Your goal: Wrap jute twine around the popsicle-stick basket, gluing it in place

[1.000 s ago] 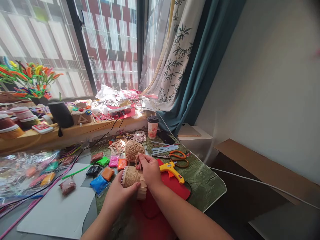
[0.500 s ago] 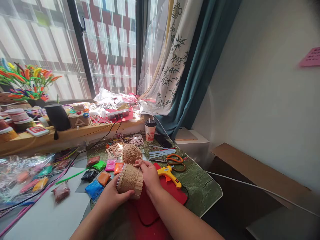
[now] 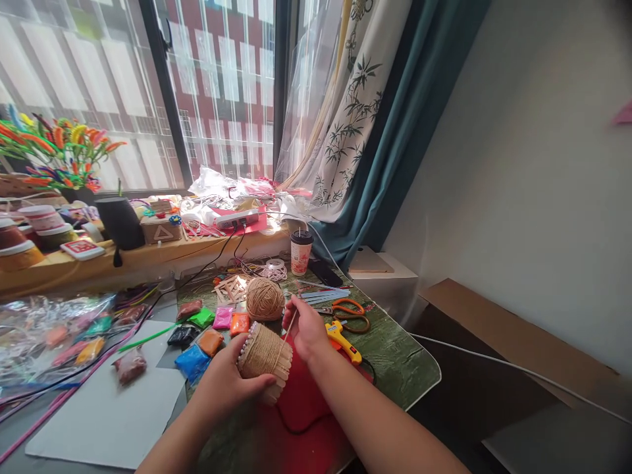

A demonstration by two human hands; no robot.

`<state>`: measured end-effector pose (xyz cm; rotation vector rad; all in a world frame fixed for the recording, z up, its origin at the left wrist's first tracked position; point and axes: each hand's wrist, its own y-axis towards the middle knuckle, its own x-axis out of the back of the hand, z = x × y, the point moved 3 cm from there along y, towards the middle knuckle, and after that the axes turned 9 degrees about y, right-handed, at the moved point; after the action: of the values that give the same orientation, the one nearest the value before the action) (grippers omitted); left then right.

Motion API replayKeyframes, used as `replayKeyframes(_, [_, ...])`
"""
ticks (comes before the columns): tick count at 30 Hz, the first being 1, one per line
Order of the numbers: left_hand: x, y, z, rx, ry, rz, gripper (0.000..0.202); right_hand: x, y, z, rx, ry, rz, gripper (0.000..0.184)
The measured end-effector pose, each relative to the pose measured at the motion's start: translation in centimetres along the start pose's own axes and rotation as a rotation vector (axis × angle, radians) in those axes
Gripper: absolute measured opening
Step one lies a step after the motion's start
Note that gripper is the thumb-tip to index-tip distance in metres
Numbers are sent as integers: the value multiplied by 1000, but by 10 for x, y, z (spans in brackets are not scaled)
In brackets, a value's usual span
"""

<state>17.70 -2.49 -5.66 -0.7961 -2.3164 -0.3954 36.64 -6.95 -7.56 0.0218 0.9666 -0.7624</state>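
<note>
My left hand (image 3: 226, 382) is closed around a small craft-stick pot (image 3: 266, 354), tilted on its side. Twine is wound round most of the pot, pearl-like beads line its left rim, and bare stick ends show on the right. Between the fingertips of my right hand (image 3: 307, 332) is a strand of twine (image 3: 291, 321) that runs down to the pot. Just behind lies the ball of twine (image 3: 265, 299), apart from both hands. A yellow glue gun (image 3: 345, 343) rests right of my right hand, on a red sheet (image 3: 309, 421).
Orange-handled scissors (image 3: 353, 313) and pale glue sticks (image 3: 326, 296) lie beyond the glue gun. A lidded paper cup (image 3: 301, 255) and a phone (image 3: 324, 272) are at the back. Colourful clay packets (image 3: 192, 361) sit at left. A white cable (image 3: 474, 350) crosses on the right.
My right hand has moved off the twine ball and pot, drawing a strand up and right. The pot has shifted slightly right and down in the view, still in my left hand.
</note>
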Motion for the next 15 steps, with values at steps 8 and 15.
replayKeyframes(8, [-1, -1, 3, -23, 20, 73, 79, -5, 14, 52, -177, 52, 53, 32])
replayKeyframes(15, [7, 3, 8, 63, 2, -7, 81, -24, 15, 116, 46, 201, 184, 14])
